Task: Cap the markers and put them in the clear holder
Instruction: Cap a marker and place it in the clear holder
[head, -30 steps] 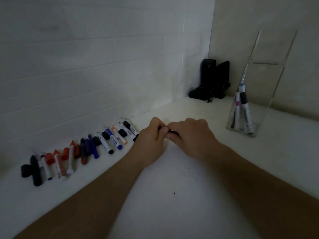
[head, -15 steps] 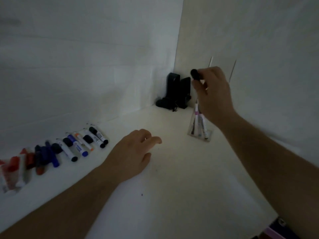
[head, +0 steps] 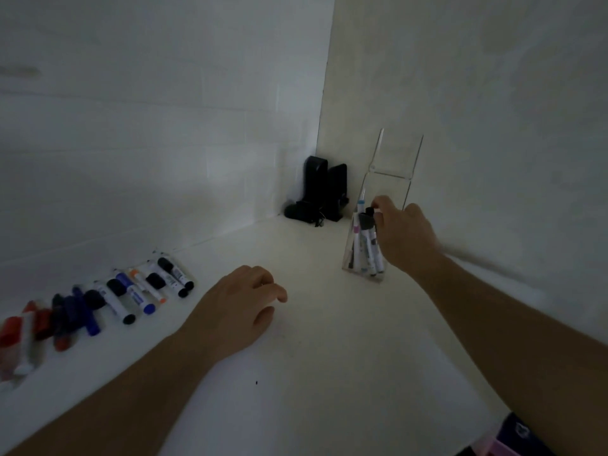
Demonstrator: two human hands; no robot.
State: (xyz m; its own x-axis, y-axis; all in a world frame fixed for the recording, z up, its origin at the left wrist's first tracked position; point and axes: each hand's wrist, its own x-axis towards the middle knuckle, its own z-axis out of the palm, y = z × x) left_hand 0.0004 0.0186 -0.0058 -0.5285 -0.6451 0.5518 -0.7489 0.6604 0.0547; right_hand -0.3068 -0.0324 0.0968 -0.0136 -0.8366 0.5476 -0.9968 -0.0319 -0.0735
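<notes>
The clear holder (head: 391, 166) at the right of centre looks like transparent acrylic, smooth and glossy, with bright lines along its bent edges. The markers (head: 368, 245) inside it have smooth plastic barrels, mostly white, with dark caps that look matt in this dim light. The markers in the row (head: 141, 287) at the lower left have the same plastic look; printed labels show on some barrels. The table (head: 329, 340) is white, matt and smooth, with a few small dark specks. The wall (head: 148, 143) at the left shows faint brick-like joints under matt white paint. The black objects (head: 320, 192) in the corner look like matt plastic.
</notes>
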